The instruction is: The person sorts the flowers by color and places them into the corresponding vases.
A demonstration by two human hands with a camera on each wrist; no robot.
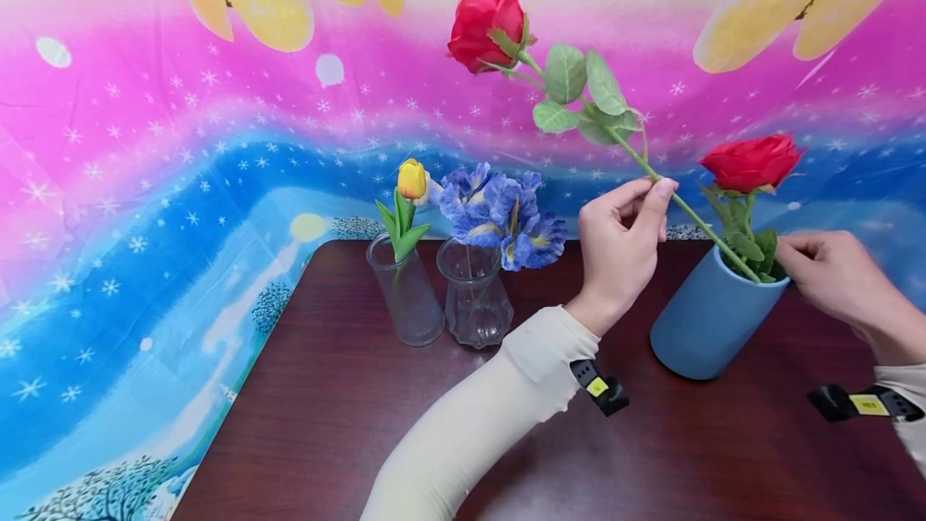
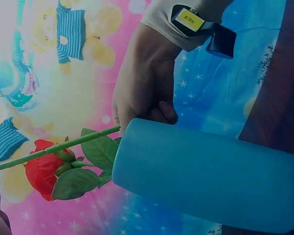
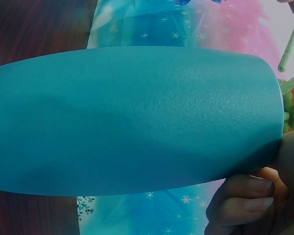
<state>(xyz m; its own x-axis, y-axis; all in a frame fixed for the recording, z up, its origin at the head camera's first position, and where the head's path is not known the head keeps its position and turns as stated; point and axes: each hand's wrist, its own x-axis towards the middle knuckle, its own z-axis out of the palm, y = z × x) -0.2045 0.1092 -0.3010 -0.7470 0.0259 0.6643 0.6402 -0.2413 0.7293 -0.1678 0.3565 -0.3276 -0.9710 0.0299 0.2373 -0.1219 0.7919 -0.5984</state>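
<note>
My left hand (image 1: 624,235) pinches the green stem of a red rose (image 1: 486,22) between thumb and fingers. The rose tilts up to the left. Its cut stem end (image 3: 282,66) shows just off the rim of a blue vase (image 1: 712,320) in the right wrist view. At the vase's right side, my right hand (image 1: 842,276) grips the rim, thumb at the mouth and fingers curled against the outer wall. The vase leans to the right. A second red rose (image 1: 752,161) with green leaves stands in it; the lower part of its stem is hidden inside.
A clear cylindrical vase (image 1: 408,308) with a yellow tulip (image 1: 411,179) stands left on the dark wooden table (image 1: 325,416). Beside it is a ribbed glass vase (image 1: 477,312) holding blue-purple irises (image 1: 506,215). Behind the table hangs a colourful printed cloth (image 1: 181,143).
</note>
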